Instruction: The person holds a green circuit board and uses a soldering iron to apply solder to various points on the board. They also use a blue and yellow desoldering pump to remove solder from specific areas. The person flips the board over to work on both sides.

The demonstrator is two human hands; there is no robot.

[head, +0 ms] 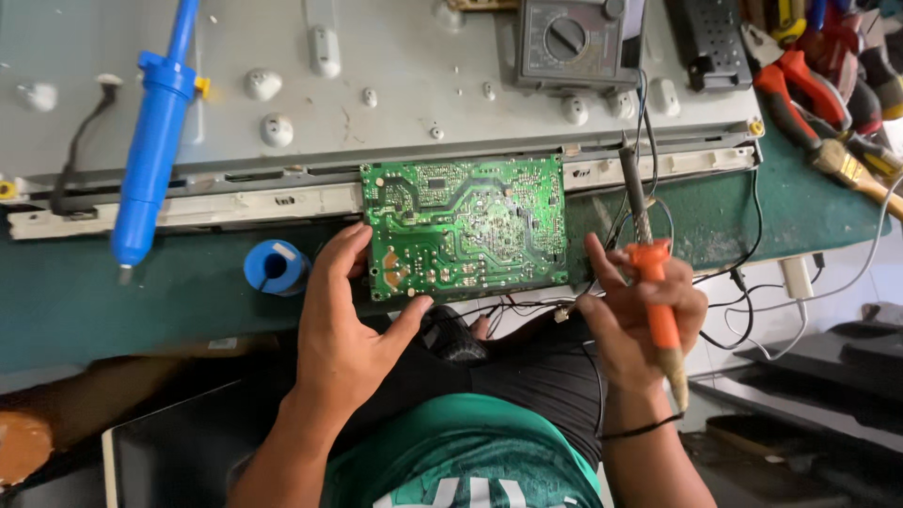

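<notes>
The left hand [343, 325] is gripping the lower left corner of a green circuit board [467, 226], fingers running up its left edge and the thumb pressing its bottom edge. The board is lying solder side up at the near edge of the green table [66, 292], just below a grey metal panel [395, 85]. At 3 o'clock from the board, the right hand [640, 315] is closing around the orange handle of a soldering iron [651, 273], whose tip is pointing toward 12 o'clock, just off the board's right edge. A blue solder spool [276, 267] is sitting at 9 o'clock from the left hand. A blue desoldering pump [150, 141] is lying across the panel at 10 o'clock, and a multimeter [576, 42] is resting at 12 o'clock.
</notes>
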